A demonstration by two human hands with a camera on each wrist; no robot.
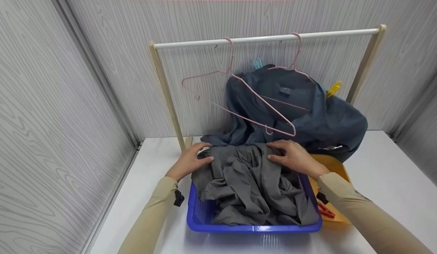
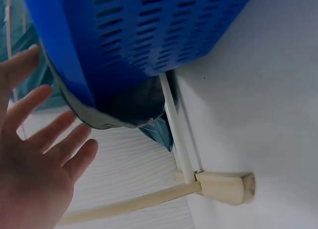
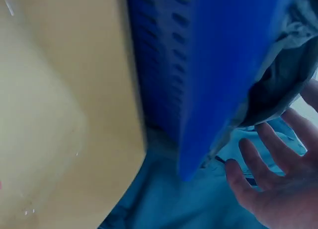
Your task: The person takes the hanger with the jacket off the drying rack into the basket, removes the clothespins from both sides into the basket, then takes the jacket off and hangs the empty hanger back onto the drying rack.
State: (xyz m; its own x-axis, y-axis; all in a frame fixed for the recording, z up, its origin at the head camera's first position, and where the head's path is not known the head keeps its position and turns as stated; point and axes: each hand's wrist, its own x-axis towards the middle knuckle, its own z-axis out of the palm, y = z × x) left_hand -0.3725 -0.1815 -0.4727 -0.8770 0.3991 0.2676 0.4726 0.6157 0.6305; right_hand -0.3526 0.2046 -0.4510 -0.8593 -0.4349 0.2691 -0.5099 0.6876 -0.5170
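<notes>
A rumpled dark grey garment [image 1: 246, 176] fills the blue slotted basket [image 1: 253, 228], part of it hanging over the far rim. At its far left side is my left hand [image 1: 192, 160], thumb apart from the fingers. In the left wrist view, that hand [image 2: 39, 149] has its fingers spread beside the cloth edge. My right hand [image 1: 292, 155] is over the garment's far right part, fingertips at the cloth. Loosely extended fingers of the right hand [image 3: 278, 174] show in the right wrist view. Whether either hand's fingertips press the cloth, I cannot tell.
Behind the basket stands a rack with a white rail [image 1: 268, 39]. A bare pink hanger [image 1: 264, 102] hangs there, beside a dark blue garment [image 1: 296, 102] held by blue and yellow clothespins [image 1: 334, 89]. An orange tray [image 1: 342, 169] with a red clothespin [image 1: 326, 210] sits right of the basket.
</notes>
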